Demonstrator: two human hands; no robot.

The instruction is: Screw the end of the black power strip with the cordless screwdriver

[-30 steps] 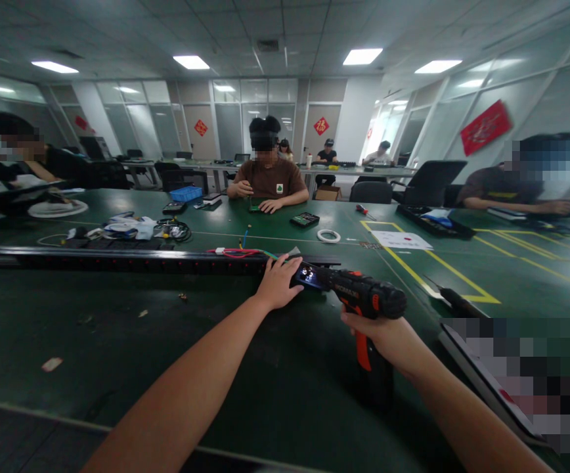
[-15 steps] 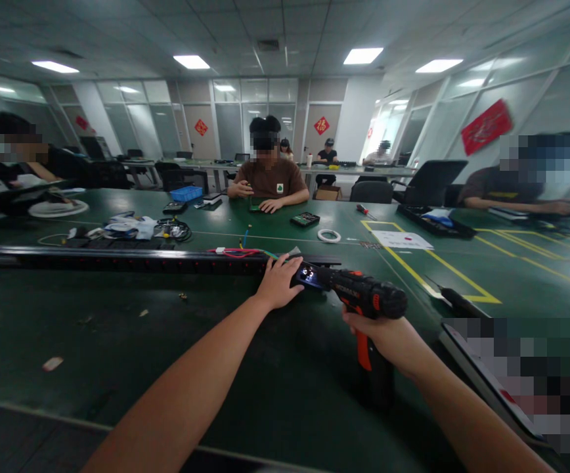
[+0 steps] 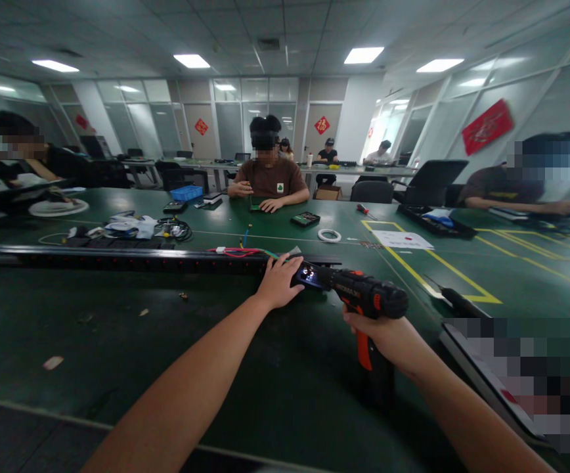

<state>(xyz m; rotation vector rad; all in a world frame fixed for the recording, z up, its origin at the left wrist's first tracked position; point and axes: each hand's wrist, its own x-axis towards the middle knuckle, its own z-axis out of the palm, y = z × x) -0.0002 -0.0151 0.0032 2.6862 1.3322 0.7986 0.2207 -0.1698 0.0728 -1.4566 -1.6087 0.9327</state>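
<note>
My right hand (image 3: 386, 335) is wrapped round the orange-and-black grip of a cordless screwdriver (image 3: 364, 299). Its nose points left at a small module with a lit blue display (image 3: 308, 274) at the end of a long black power strip (image 3: 132, 259). My left hand (image 3: 279, 282) lies on that end of the strip, fingers bent over it and touching the module. Red, blue and green wires (image 3: 240, 251) stick out of the strip just behind my left hand.
A green table (image 3: 117, 341) with yellow tape lines (image 3: 427, 263). A roll of white tape (image 3: 329, 235), a white sheet (image 3: 402, 240), a blue bin (image 3: 186, 193), cable clutter (image 3: 137, 227). A flat device lies at the right (image 3: 467, 355). Other people sit opposite and to both sides.
</note>
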